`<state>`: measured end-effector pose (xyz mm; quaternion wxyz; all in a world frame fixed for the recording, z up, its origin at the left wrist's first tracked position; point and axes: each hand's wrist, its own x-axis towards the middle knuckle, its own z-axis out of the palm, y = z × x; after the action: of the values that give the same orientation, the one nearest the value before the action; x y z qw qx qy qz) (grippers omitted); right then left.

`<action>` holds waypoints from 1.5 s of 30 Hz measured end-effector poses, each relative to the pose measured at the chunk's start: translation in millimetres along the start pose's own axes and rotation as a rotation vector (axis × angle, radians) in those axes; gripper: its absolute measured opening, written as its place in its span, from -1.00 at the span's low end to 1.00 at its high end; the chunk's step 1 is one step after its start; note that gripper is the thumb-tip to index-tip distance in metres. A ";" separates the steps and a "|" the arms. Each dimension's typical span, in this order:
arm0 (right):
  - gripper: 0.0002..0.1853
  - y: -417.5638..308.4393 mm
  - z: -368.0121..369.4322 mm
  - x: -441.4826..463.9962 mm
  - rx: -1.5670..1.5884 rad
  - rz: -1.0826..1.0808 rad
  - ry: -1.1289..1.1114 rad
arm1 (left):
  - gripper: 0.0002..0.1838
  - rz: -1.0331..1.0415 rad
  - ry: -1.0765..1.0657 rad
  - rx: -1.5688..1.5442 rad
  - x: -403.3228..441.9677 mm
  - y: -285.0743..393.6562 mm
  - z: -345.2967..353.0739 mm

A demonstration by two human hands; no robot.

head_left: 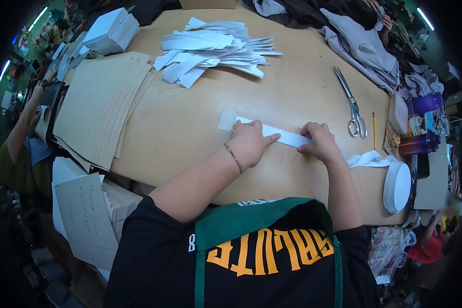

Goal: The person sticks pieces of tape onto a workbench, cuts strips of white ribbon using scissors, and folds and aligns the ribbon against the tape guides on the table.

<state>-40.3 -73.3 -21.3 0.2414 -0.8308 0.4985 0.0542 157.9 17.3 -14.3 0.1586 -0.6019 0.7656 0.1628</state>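
A white strip [286, 136] lies stretched across the table in front of me. My left hand [248, 142] presses down its left end, fingers bent and thumb pointing along the strip. Farther right, my right hand [319, 142] is closed on the same strip, thumb and fingers pinching it. A small pale rectangular piece [227, 119] sits at the strip's left end, just beyond my left hand. Past my right wrist the strip runs in loose twists to a white roll [397, 187] near the table's right edge.
Several cut white strips form a pile [205, 51] at the back. Scissors [352, 105] and a pencil [374, 131] lie right. Textured sheets [97, 102] and a white box stack [111, 31] stand left. Grey cloth [362, 46] and a purple bottle [418, 144] border the right side.
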 end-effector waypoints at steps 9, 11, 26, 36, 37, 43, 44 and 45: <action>-0.61 4.2 4.2 -3.4 -0.025 0.006 0.028 | -0.19 0.032 0.107 -0.034 -5.1 2.1 4.8; -0.60 2.2 5.7 -4.8 -0.014 0.011 0.032 | -0.18 0.031 0.097 -0.016 -7.0 2.3 3.1; -0.74 9.3 19.3 -18.8 0.349 -0.049 0.110 | -0.23 -0.018 0.533 -0.793 -19.0 -56.8 45.9; -0.78 23.8 34.9 -12.7 0.432 -0.020 0.175 | -0.41 -0.187 0.646 -1.905 -17.6 -93.4 60.8; -0.79 23.1 33.9 -13.3 0.422 -0.028 0.175 | -0.42 -0.182 0.738 -1.761 -14.9 -92.6 62.3; -0.87 8.9 30.5 -27.1 0.307 -0.276 0.305 | -0.37 0.144 0.723 -0.313 -7.6 -20.4 15.4; -0.89 3.5 26.8 -31.5 0.332 -0.297 0.291 | -0.39 0.214 0.777 -0.284 6.6 -12.0 26.2; -0.90 -3.3 20.4 -38.3 0.362 -0.312 0.278 | -0.49 0.212 0.595 -0.340 5.2 -4.6 15.1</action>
<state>-53.4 -32.1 -25.3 0.3208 -0.8402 0.3946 -0.1880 161.9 18.4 -30.5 -0.1916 -0.5580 0.7983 0.1210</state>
